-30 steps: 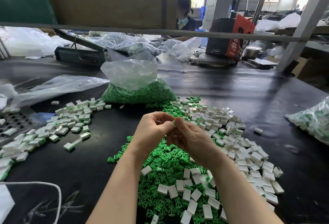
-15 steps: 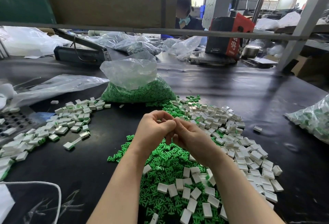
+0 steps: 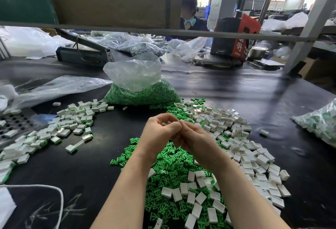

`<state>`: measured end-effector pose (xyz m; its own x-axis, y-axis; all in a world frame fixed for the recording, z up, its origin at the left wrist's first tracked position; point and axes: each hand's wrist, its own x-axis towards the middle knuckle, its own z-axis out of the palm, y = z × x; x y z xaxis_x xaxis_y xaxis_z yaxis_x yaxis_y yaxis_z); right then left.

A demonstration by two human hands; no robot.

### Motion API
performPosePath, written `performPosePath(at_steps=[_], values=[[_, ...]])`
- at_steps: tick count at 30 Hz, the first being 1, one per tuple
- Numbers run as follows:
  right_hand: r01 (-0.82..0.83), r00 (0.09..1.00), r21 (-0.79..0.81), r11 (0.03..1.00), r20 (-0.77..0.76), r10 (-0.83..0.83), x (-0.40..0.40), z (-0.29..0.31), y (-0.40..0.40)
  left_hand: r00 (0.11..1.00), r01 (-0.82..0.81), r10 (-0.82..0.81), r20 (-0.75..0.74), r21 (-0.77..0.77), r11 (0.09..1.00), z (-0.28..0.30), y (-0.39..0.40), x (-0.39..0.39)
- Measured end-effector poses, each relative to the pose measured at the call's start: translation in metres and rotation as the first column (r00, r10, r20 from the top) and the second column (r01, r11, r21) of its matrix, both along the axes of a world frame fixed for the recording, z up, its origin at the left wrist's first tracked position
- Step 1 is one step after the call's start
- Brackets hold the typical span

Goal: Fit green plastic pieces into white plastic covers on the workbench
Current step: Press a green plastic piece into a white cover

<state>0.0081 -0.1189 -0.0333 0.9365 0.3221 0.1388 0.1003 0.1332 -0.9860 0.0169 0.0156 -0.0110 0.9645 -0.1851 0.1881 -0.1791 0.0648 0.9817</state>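
Hands meet fingertip to fingertip above a black worktop (image 3: 245, 92), the left hand (image 3: 160, 134) with fingers curled inward toward the thumb and the right hand (image 3: 192, 137) closed against it, knuckles up. Whatever the grip of either hand has hold of is hidden between the fingers, so it cannot be told whether a part is pinched there. Both bare forearms reach in from the lower edge and converge at the wrists.

Directly beneath the hands lies a spread of loose green plastic pieces (image 3: 169, 170), with white plastic covers (image 3: 236, 137) scattered over and to the right of them. A clear bag of green pieces (image 3: 141, 90) stands just beyond, its top open and crumpled. To the left, well apart from the hands, sits a group of fitted covers (image 3: 72, 119) showing green edges. Another bag of parts (image 3: 320, 121) lies at the far right. Behind a metal rail (image 3: 181, 32), a second person (image 3: 190, 15) sits at the far side.
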Motion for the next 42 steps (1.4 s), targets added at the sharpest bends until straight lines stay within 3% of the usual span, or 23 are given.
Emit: performPosePath(at_steps=[11, 17, 20, 24, 27, 30, 32, 37, 39, 42], values=[[0.047, 0.999, -0.015, 0.999, -0.007, -0.047, 0.001, 0.001, 0.005, 1.0, -0.019, 0.019, -0.003, -0.002, 1.0, 0.0, 0.002, 0.001], [0.123, 0.992, -0.192, 0.974, 0.042, -0.117, -0.001, 0.007, 0.008, 0.986, -0.075, 0.062, -0.156, -0.082, 0.994, -0.005, 0.013, 0.008], [0.344, 0.939, -0.354, 0.87, 0.133, -0.317, 0.003, 0.005, -0.004, 0.917, -0.268, 0.172, -0.36, -0.237, 0.934, -0.007, 0.032, 0.016], [0.57, 0.816, -0.524, 0.633, 0.266, -0.514, 0.008, 0.002, -0.029, 0.767, -0.553, 0.168, -0.62, -0.505, 0.663, -0.01, 0.07, 0.027], [0.619, 0.755, -0.666, 0.416, 0.359, -0.549, 0.01, -0.003, -0.045, 0.72, -0.653, 0.126, -0.682, -0.606, 0.454, -0.015, 0.094, 0.029], [0.618, 0.71, -0.765, 0.181, 0.445, -0.546, 0.009, -0.008, -0.055, 0.699, -0.701, 0.175, -0.693, -0.618, 0.355, -0.018, 0.108, 0.031], [0.628, 0.683, -0.775, 0.075, 0.501, -0.531, 0.009, -0.01, -0.059, 0.715, -0.694, 0.207, -0.668, -0.643, 0.325, -0.018, 0.114, 0.033], [0.556, 0.764, -0.83, 0.045, 0.489, -0.421, 0.01, -0.012, -0.058, 0.782, -0.623, 0.267, -0.564, -0.727, 0.288, -0.013, 0.116, 0.034], [0.532, 0.79, -0.846, 0.042, 0.477, -0.384, 0.011, -0.015, -0.056, 0.803, -0.596, 0.251, -0.541, -0.734, 0.324, -0.01, 0.112, 0.032], [0.598, 0.774, -0.789, 0.143, 0.522, -0.358, 0.012, -0.014, -0.052, 0.817, -0.57, 0.224, -0.531, -0.686, 0.453, -0.008, 0.101, 0.029]])
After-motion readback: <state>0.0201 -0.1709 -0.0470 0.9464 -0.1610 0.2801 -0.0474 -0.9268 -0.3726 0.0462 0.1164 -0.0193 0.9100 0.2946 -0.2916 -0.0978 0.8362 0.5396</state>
